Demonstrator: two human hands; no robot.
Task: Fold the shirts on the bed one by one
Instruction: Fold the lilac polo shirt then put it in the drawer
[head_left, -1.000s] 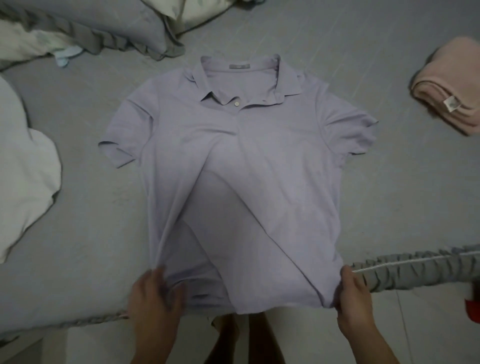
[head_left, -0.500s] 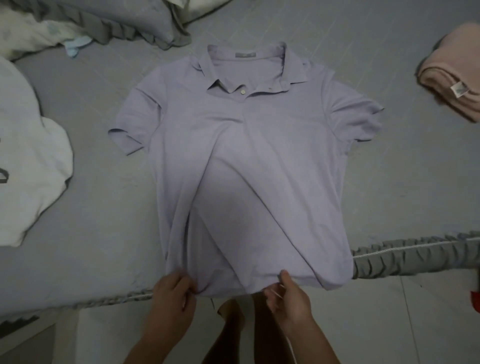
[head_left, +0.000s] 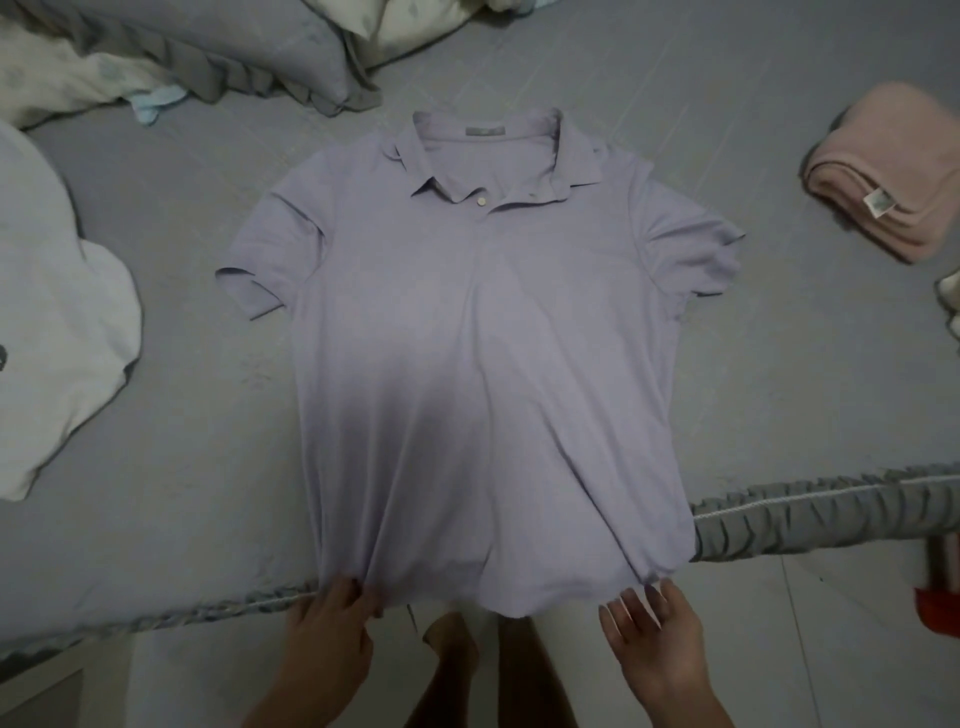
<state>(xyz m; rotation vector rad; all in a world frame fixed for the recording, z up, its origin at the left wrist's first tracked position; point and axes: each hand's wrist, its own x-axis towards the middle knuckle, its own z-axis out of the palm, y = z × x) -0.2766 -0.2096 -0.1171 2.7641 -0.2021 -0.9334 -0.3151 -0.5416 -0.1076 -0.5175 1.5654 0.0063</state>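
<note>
Down at the bottom of the frame, both hands are on the hem. The left hand (head_left: 332, 631) pinches the lower-left corner of the lilac polo shirt (head_left: 483, 374), fabric bunched under its fingertips. The right hand (head_left: 652, 642) sits at the lower-right corner with fingers spread and fairly straight, tips touching the hem; whether it truly grips cloth, I cannot tell.

The shirt lies face up in the middle of the frame on the grey bed (head_left: 182, 441), hem hanging just over the ruffled bed edge (head_left: 831, 512), collar pointing to the top.

This looks like the smoothing step before any fold. To do it well: get a firm hold at both corners, pull evenly toward the near edge so those drag lines from the hem flatten, and keep the side seams parallel.

Further out, a folded pink garment (head_left: 883, 176) sits at the right edge, pale bedding (head_left: 57, 332) at the left, and pillows (head_left: 208, 47) across the upper left.
</note>
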